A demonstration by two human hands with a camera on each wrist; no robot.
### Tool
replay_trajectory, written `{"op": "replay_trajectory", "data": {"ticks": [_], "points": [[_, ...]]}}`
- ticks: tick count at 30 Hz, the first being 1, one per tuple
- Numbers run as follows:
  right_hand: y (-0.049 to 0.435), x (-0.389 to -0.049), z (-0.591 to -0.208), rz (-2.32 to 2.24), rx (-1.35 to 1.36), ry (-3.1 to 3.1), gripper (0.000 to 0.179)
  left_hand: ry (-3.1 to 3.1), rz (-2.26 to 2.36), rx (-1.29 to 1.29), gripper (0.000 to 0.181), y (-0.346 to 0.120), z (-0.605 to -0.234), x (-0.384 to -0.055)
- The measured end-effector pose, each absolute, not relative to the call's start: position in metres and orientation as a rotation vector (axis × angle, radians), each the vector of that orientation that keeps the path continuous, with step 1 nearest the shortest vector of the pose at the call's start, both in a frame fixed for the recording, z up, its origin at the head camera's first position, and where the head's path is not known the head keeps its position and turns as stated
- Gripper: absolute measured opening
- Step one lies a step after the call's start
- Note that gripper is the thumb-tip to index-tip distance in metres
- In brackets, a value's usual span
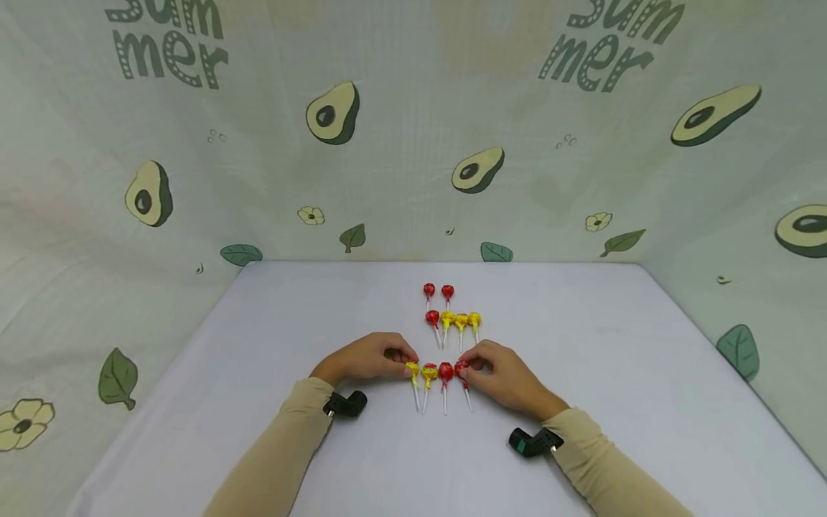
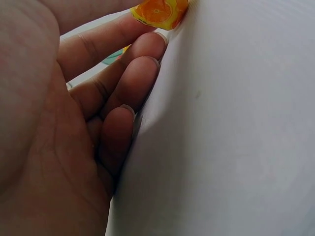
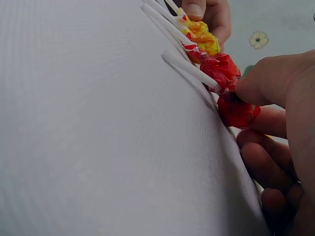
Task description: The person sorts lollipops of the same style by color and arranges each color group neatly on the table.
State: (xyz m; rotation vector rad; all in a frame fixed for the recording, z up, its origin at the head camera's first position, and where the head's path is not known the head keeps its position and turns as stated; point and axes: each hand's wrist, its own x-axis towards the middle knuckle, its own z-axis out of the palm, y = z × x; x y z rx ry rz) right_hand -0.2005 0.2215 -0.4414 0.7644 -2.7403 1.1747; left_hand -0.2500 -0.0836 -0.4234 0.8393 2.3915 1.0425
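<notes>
In the head view a front row of lollipops lies with white sticks pointing toward me. My left hand (image 1: 375, 357) pinches the yellow lollipop (image 1: 413, 369) at the row's left end between thumb and forefinger. At the right end, my right hand (image 1: 507, 379) pinches a red lollipop (image 1: 461, 368) by its wrapped head. Between them lie another yellow lollipop (image 1: 429, 372) and another red lollipop (image 1: 446, 371). The left wrist view shows an orange-and-yellow wrapper (image 2: 160, 14) at the fingertips. In the right wrist view, thumb and forefinger hold the red head (image 3: 237, 112), other fingers curled against the tabletop.
Behind the front row lie a red lollipop (image 1: 432, 317) and three yellow lollipops, the middle one (image 1: 461, 321) among them. Two more red lollipops, one at left (image 1: 429, 289), lie farther back. A patterned cloth (image 1: 400, 129) hangs behind the white table (image 1: 310, 301).
</notes>
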Motion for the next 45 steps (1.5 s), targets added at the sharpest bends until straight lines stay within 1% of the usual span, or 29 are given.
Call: {"op": "replay_trajectory", "data": {"ticks": [34, 45], "points": [[0.2224, -0.2047, -0.4402, 1.194, 0.717, -2.741, 0.012, 2.422, 1.028, 0.853, 0.019, -0.082, -0.4248, -0.2535], [0.219, -0.202, -0.4397, 1.247, 0.653, -2.785, 0.013, 2.421, 1.021, 0.868, 0.018, -0.0837, -0.4264, -0.2541]]}}
